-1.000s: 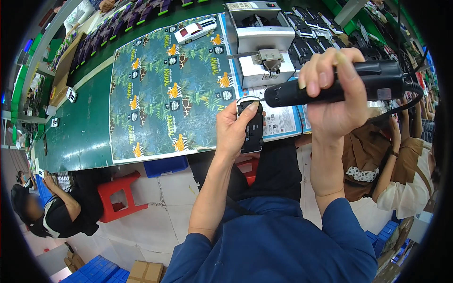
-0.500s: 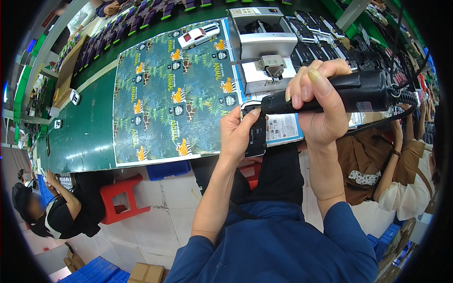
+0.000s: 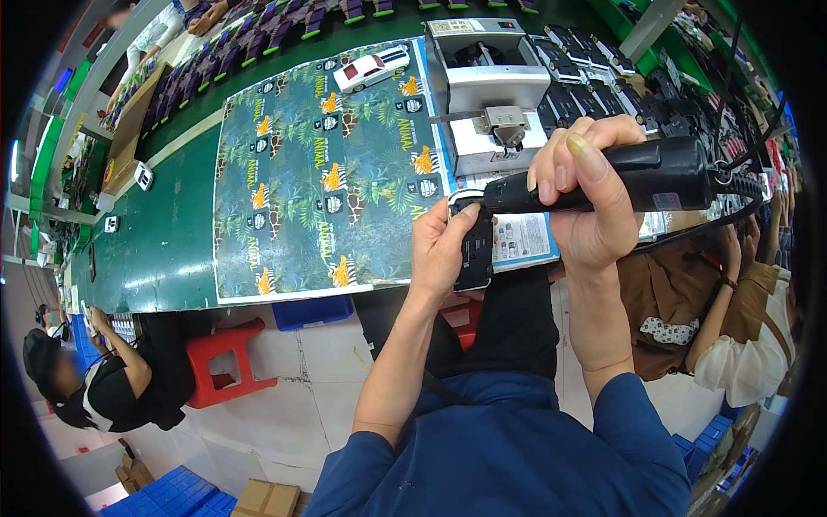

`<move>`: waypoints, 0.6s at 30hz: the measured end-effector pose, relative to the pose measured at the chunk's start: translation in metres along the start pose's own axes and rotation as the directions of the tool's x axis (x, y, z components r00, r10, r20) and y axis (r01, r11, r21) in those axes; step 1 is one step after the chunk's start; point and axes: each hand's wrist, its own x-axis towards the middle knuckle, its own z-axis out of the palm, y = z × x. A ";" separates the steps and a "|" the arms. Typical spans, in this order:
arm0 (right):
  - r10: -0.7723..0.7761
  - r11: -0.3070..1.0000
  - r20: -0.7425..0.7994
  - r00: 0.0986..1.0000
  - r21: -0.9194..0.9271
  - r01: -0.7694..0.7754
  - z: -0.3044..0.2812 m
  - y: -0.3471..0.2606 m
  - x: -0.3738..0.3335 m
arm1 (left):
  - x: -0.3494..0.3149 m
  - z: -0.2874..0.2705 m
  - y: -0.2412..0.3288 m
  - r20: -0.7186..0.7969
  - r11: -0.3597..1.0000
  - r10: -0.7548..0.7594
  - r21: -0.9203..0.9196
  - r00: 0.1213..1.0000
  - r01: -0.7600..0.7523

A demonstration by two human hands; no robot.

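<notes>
My left hand (image 3: 438, 252) is closed on a toy car (image 3: 475, 254), its black underside turned up and a white body edge showing at the far end. The thumb presses on the underside near that end. My right hand (image 3: 594, 194) wraps round a thick black electric screwdriver (image 3: 676, 172), held almost level and pointing left. Its tip meets the toy car's far end beside my left thumb; the exact contact point is hidden. Beyond my hands, a finished-looking white toy car (image 3: 370, 71) with a dark stripe rests on the patterned sheet (image 3: 293, 198).
A silver metal machine (image 3: 491, 86) stands just beyond my hands. Several black car bases (image 3: 564, 102) lie in rows to its right. A dark cable (image 3: 736, 211) trails from the screwdriver. Co-workers sit at both sides; a red stool (image 3: 228, 362) stands at left.
The whole scene has shifted slightly right in view. Both hands keep their grip, with the screwdriver still against the toy car.
</notes>
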 end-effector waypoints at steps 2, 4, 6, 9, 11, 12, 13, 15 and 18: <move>0.006 1.000 -0.006 1.000 -0.006 -0.006 -0.001 -0.001 0.000 | -0.001 0.001 -0.002 -0.010 1.000 0.005 -0.020 1.000 -0.006; 0.029 0.999 -0.041 0.999 0.037 -0.028 0.002 0.001 -0.001 | -0.001 -0.002 -0.005 -0.021 0.998 0.036 0.056 0.999 -0.035; 0.006 1.000 -0.007 1.000 0.015 -0.006 0.000 0.001 -0.002 | 0.000 0.004 -0.007 -0.038 0.993 0.076 0.095 0.996 -0.072; -0.004 0.999 -0.017 1.000 0.051 0.005 0.000 0.004 -0.003 | -0.001 0.003 -0.004 -0.034 0.991 0.048 0.125 0.998 -0.043; -0.014 0.995 -0.040 0.999 0.099 0.018 -0.001 0.003 -0.003 | -0.001 0.005 -0.003 -0.031 0.991 0.033 0.134 0.999 -0.029; -0.019 0.994 -0.034 0.999 0.102 0.022 -0.001 0.004 -0.003 | -0.001 0.005 -0.002 -0.026 0.991 0.036 0.133 0.999 -0.032; -0.023 0.994 -0.028 0.999 0.105 0.026 -0.001 0.004 -0.003 | -0.001 0.005 -0.001 -0.020 0.991 0.039 0.132 0.999 -0.036; -0.021 0.994 -0.020 1.000 0.109 0.023 -0.001 0.006 -0.004 | -0.001 0.004 -0.002 -0.026 0.991 0.036 0.130 0.999 -0.032; -0.009 0.999 -0.005 1.000 0.052 0.009 0.001 0.003 -0.005 | -0.002 0.004 -0.002 -0.022 0.992 0.028 0.121 0.999 -0.025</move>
